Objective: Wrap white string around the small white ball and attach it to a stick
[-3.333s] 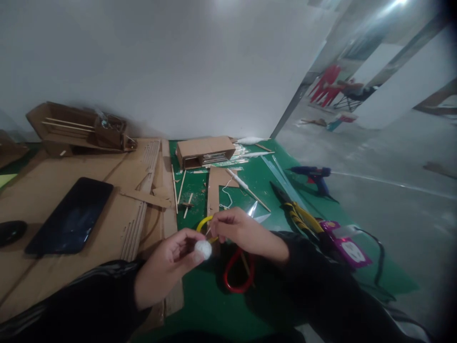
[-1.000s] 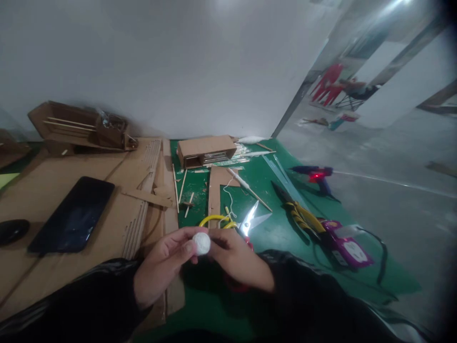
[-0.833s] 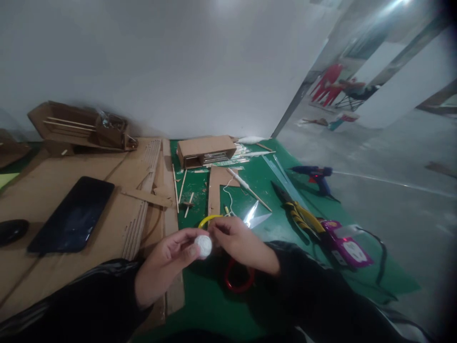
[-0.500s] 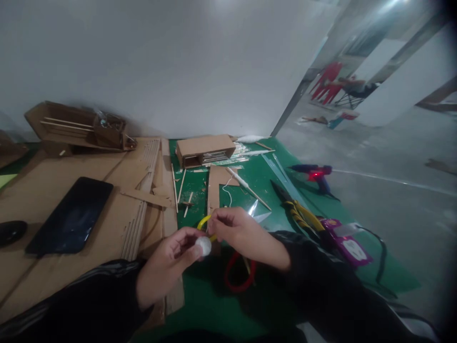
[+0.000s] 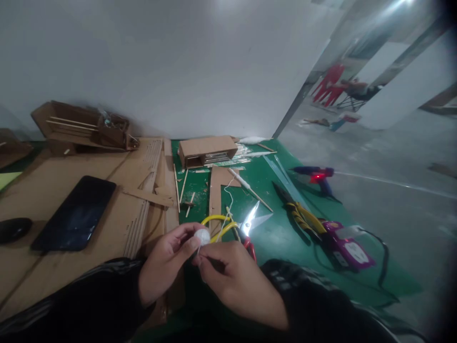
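Note:
Between the thumb and fingers of my left hand [image 5: 162, 262] is a small white ball [image 5: 202, 236], which looks like wound thread. Just to its right and below, my right hand [image 5: 230, 271] is closed in a pinch on white thread at the ball's underside. A loose length of thread [image 5: 229, 202] runs from a white-wrapped stick [image 5: 246, 183] down towards my hands. Beyond my right hand lie scissors [image 5: 250, 225] with blades spread and yellow and red handles, partly hidden by the hand.
Pliers [image 5: 298, 209], a glowing glue gun [image 5: 316, 174] and a purple box [image 5: 348, 245] with a cable lie to the right. A cardboard box [image 5: 207, 146] stands behind, near cut cardboard [image 5: 215, 190]. On the left are a black tablet or phone [image 5: 74, 214] and a larger cardboard construction [image 5: 73, 125].
My right hand has moved down from above the ball to below it, uncovering the scissors and the thread. My left hand keeps the ball at nearly the same place.

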`<control>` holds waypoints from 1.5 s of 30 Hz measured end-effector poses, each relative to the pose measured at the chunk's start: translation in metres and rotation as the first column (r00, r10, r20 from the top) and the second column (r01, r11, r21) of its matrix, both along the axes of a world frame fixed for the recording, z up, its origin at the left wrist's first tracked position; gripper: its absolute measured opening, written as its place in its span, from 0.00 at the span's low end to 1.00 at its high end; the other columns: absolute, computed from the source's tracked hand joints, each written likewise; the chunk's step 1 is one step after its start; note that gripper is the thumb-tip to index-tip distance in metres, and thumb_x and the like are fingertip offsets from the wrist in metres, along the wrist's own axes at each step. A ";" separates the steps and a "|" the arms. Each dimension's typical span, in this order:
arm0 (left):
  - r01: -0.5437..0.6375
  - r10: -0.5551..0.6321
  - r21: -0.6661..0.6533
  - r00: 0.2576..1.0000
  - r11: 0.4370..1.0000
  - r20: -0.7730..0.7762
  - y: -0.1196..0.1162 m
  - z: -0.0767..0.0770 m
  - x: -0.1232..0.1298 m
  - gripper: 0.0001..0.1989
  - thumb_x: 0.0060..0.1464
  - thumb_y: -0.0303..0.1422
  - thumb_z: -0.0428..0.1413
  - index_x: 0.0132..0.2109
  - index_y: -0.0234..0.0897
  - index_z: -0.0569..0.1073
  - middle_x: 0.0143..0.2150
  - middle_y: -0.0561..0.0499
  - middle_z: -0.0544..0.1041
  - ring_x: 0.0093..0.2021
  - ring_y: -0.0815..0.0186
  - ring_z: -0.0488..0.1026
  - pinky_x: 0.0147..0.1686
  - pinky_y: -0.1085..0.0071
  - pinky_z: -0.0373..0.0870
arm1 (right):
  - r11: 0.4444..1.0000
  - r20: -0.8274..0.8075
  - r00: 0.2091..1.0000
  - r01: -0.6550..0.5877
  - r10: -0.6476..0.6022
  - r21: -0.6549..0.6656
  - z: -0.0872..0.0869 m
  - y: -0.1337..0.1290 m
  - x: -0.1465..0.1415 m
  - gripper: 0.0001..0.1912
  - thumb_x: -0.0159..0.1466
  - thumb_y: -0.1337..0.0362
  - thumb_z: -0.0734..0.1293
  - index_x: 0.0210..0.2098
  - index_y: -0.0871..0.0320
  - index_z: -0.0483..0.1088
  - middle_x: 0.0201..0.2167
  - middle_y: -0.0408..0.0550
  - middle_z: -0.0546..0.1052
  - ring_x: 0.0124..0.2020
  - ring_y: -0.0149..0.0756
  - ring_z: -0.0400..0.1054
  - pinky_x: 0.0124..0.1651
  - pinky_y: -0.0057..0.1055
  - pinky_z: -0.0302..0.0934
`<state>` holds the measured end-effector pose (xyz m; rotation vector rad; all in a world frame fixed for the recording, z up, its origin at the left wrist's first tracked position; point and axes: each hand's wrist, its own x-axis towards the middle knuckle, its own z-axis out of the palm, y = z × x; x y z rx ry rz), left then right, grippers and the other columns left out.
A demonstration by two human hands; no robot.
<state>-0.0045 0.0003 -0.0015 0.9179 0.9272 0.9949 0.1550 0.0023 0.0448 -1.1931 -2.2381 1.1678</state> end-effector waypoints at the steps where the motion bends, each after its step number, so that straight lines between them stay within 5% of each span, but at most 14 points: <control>1: 0.008 -0.008 -0.001 1.000 1.000 0.001 0.001 0.000 0.000 0.11 0.56 0.36 0.54 0.46 0.38 0.70 0.40 0.50 0.75 0.38 0.67 0.69 0.38 0.74 0.65 | 1.000 0.008 1.000 0.003 -0.003 0.013 -0.001 0.000 0.000 0.15 0.64 0.66 0.56 0.20 0.59 0.56 0.17 0.37 0.59 0.21 0.24 0.53 0.24 0.24 0.43; 8: -0.037 0.037 -0.002 0.999 0.999 0.002 -0.002 0.001 -0.001 0.17 0.57 0.35 0.53 0.54 0.41 0.67 0.45 0.48 0.75 0.46 0.64 0.69 0.46 0.71 0.63 | 0.998 0.004 1.000 0.014 -0.014 0.066 -0.014 0.002 -0.003 0.14 0.63 0.68 0.57 0.21 0.60 0.58 0.18 0.38 0.62 0.21 0.24 0.55 0.25 0.24 0.44; 14: 0.005 -0.006 0.046 0.999 0.999 0.035 -0.006 0.002 -0.003 0.13 0.57 0.35 0.53 0.50 0.42 0.72 0.46 0.50 0.76 0.48 0.63 0.69 0.49 0.70 0.61 | 0.999 0.014 1.000 -0.020 0.020 0.026 -0.024 0.027 0.006 0.09 0.62 0.67 0.60 0.27 0.61 0.68 0.21 0.40 0.67 0.22 0.26 0.57 0.24 0.23 0.47; 21: 0.116 -0.116 0.013 0.993 0.993 -0.019 -0.008 0.011 -0.003 0.15 0.56 0.36 0.53 0.51 0.44 0.71 0.41 0.51 0.75 0.42 0.66 0.69 0.44 0.72 0.62 | 0.999 0.041 0.999 -0.025 0.027 -0.039 -0.016 0.061 0.023 0.12 0.62 0.67 0.59 0.25 0.62 0.69 0.22 0.42 0.69 0.24 0.27 0.60 0.26 0.23 0.52; 25: 0.111 -0.106 0.044 0.988 0.993 -0.112 -0.006 0.013 -0.004 0.13 0.54 0.37 0.55 0.47 0.41 0.73 0.48 0.49 0.72 0.45 0.64 0.68 0.43 0.72 0.63 | 0.997 -0.034 0.999 -0.021 0.018 -0.074 -0.010 0.064 0.026 0.12 0.63 0.67 0.58 0.27 0.62 0.69 0.24 0.43 0.71 0.26 0.28 0.61 0.29 0.24 0.53; 32: 0.086 -0.081 0.017 0.981 0.996 -0.178 -0.002 0.008 -0.001 0.13 0.55 0.37 0.54 0.46 0.39 0.70 0.41 0.49 0.76 0.43 0.63 0.70 0.43 0.70 0.64 | 0.972 -0.189 0.979 0.036 -0.081 -0.233 0.003 0.047 0.023 0.09 0.62 0.67 0.58 0.27 0.61 0.65 0.22 0.40 0.66 0.24 0.27 0.59 0.27 0.23 0.53; 38: 0.024 -0.018 0.033 0.987 0.999 -0.157 -0.001 0.008 -0.001 0.16 0.56 0.37 0.53 0.50 0.39 0.71 0.47 0.47 0.76 0.49 0.60 0.70 0.51 0.66 0.62 | 0.995 -0.119 0.993 0.008 -0.019 -0.098 0.015 0.013 0.010 0.09 0.64 0.67 0.57 0.28 0.59 0.64 0.21 0.39 0.63 0.22 0.26 0.54 0.25 0.23 0.49; 42: -0.054 0.055 0.017 0.993 0.998 -0.100 -0.002 0.005 -0.002 0.14 0.55 0.37 0.54 0.48 0.38 0.71 0.41 0.49 0.77 0.42 0.62 0.72 0.44 0.69 0.66 | 0.998 -0.100 0.995 0.005 -0.011 -0.056 0.007 0.001 0.002 0.12 0.64 0.67 0.56 0.25 0.59 0.62 0.19 0.38 0.60 0.22 0.25 0.53 0.25 0.23 0.48; 45: -0.096 0.097 0.010 0.995 0.995 -0.038 -0.003 0.002 -0.002 0.13 0.54 0.36 0.55 0.47 0.38 0.71 0.39 0.49 0.77 0.39 0.64 0.72 0.41 0.70 0.66 | 0.990 -0.151 0.988 0.015 -0.036 -0.141 -0.008 0.001 0.001 0.12 0.65 0.66 0.56 0.26 0.60 0.64 0.19 0.38 0.62 0.22 0.25 0.54 0.25 0.23 0.49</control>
